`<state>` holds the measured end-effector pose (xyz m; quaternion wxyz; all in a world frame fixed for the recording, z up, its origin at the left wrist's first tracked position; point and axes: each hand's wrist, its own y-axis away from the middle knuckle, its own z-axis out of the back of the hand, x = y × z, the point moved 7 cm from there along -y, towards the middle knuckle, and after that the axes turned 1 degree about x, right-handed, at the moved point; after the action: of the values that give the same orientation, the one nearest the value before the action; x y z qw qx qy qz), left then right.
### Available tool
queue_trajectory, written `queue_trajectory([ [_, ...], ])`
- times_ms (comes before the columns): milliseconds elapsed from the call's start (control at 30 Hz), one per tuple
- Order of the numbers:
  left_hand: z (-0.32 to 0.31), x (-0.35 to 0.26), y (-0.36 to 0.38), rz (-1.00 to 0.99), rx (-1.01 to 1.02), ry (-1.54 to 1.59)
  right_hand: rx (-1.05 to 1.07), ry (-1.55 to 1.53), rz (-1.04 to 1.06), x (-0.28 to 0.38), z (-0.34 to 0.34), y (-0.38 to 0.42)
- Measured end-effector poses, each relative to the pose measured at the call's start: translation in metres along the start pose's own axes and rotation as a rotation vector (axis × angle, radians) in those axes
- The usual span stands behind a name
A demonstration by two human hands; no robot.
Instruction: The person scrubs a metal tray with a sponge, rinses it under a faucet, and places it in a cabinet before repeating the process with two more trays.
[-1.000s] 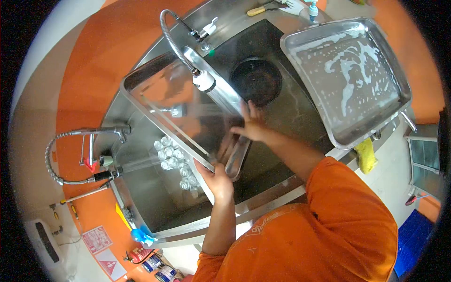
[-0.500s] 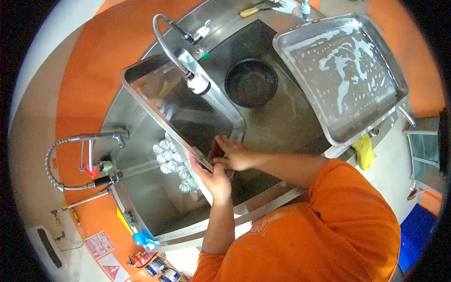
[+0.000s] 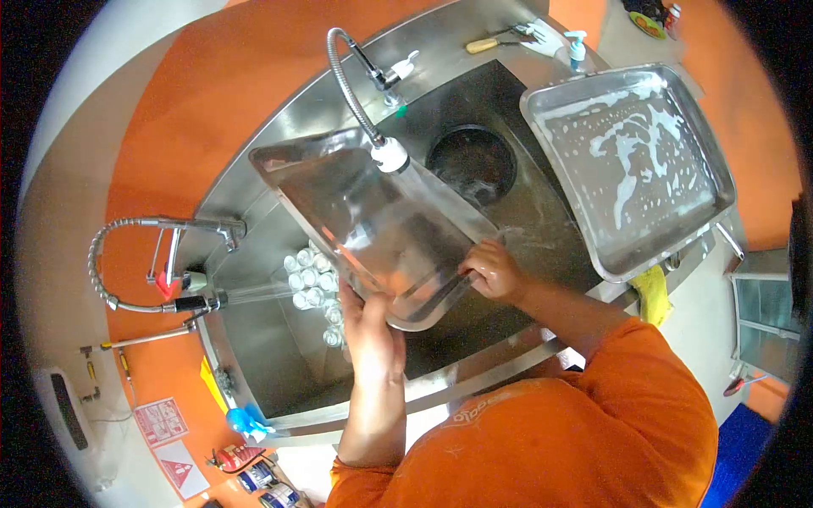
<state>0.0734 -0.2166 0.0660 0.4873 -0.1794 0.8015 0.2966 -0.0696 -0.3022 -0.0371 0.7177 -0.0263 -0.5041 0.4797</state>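
- Far left: bendy hose sprayer (image 3: 190, 303), shooting a jet of water sideways to the right.
- Lower left: something blue (image 3: 246, 421) crumpled on the rim of the sink (image 3: 284, 368).
- Left of centre: a bunch of small silvery containers (image 3: 312, 279) in the sink, right where the jet points.
- Just right of those: left hand (image 3: 373, 339), thumb and fingers closed around the near-left edge of the tray.
- Middle of the frame: metal tray (image 3: 381, 220), tilted over the sink, with a white tap head (image 3: 389, 155) in front of its upper part.
- Upper middle: round black pan (image 3: 471, 161) in the sink.
- Right of centre: right hand (image 3: 495, 271), fingers curled tight over the tray's right rim.
- Upper right: soap bottle (image 3: 577, 51), then a second, soapy tray (image 3: 652, 169) streaked with suds.
- Below that one: yellow cloth (image 3: 651, 296).
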Motion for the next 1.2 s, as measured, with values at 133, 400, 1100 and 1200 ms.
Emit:
queue_trajectory([
  [133, -0.023, -0.008, 0.013, -0.126, 0.112, -0.048, -0.243, -0.057, -0.161, 0.006, 0.029, 0.009],
  [400, -0.067, 0.036, -0.004, -0.510, 0.401, -1.200, -0.400, -0.148, -1.009, -0.075, 0.061, 0.059],
  [1100, -0.060, 0.157, -0.165, -0.604, 0.209, -1.269, -0.864, -0.691, -1.252, -0.148, 0.068, 0.124],
  [1200, 0.000, 0.188, -0.207, -0.383, -0.237, -1.437, -0.938, -0.908, -1.172, -0.115, 0.081, 0.090],
])
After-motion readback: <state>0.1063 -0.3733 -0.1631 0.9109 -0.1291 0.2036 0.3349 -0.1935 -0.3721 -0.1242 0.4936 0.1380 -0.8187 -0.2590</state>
